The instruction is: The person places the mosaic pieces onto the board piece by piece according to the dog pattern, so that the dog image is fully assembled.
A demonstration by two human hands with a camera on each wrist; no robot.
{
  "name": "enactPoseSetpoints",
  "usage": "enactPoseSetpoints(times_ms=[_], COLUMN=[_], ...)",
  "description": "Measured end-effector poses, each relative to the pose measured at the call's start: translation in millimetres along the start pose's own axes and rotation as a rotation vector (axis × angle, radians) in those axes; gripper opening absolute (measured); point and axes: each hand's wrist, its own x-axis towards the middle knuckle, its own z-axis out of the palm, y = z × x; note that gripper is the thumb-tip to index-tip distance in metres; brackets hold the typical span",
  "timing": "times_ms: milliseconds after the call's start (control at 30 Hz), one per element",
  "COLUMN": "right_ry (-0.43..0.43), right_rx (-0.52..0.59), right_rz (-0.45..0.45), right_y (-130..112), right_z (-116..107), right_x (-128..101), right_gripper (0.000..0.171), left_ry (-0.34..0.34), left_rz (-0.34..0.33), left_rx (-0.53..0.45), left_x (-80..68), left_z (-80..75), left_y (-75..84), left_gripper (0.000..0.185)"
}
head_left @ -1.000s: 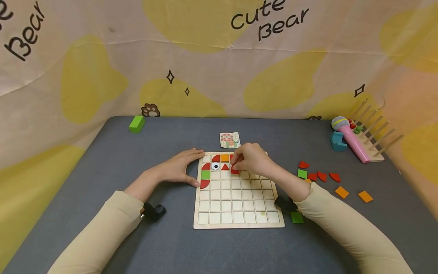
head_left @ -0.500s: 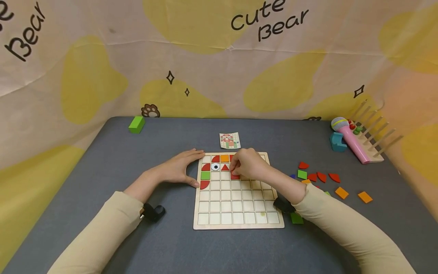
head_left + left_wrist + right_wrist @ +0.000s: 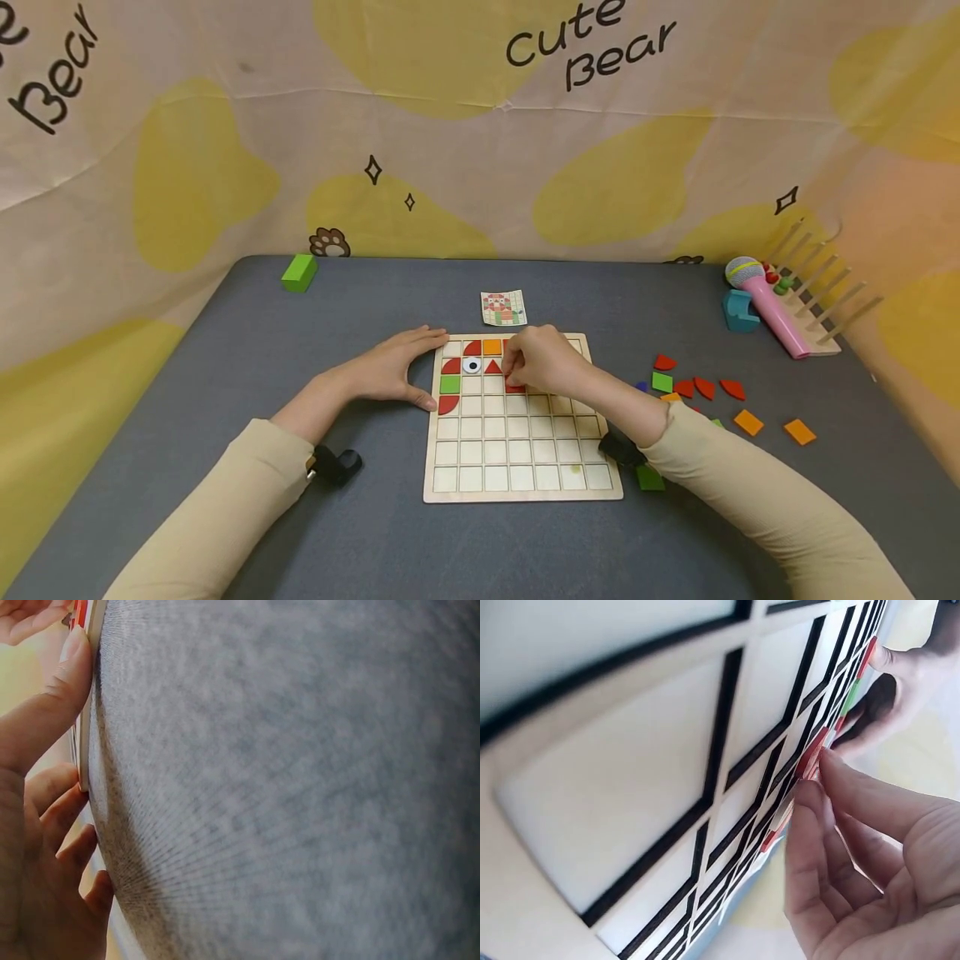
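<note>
Lowered since a second ago, the right hand (image 3: 543,360) now pinches a red piece (image 3: 514,387) with curled fingertips (image 3: 810,796) against a cell in the grid board's (image 3: 522,454) third row. Left hand (image 3: 390,371) lies flat and relaxed, fingers straight, bracing the board's left edge.

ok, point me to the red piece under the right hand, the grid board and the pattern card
red piece (image 3: 514,387): head view, edge showing below the fingertips.
grid board (image 3: 525,492): head view, bare near rim.
pattern card (image 3: 503,307): head view, centre of its printed face.
</note>
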Motion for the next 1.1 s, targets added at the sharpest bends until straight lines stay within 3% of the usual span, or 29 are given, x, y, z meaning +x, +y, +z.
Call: enactPoseSetpoints(times_ms=[333,667,900,1100], right_ry=[0.033,0.043,0.051,-0.032], right_rx=[0.012,0.002,-0.01,-0.022], right_rz=[0.032,0.103,0.201,0.25], right_y=[15,69,110,133], right_z=[-25,-57,-84,-98], right_x=[-9,-28,-46,-58], right_gripper=[0.004,0.009,0.016,0.021], left_ry=[-0.001,0.0,0.0,-0.005], left_rz=[-0.007,-0.014,-0.018,-0.026], left_rx=[-0.002,-0.002,0.034,0.093], left_x=[-0.4,0.2,-0.5,-0.7], left_z=[0.2,1.3,-0.4,-1.3], left_y=[2.6,1.4,3.6,4.8], left_gripper=[0.106,0.107,0.106,0.106])
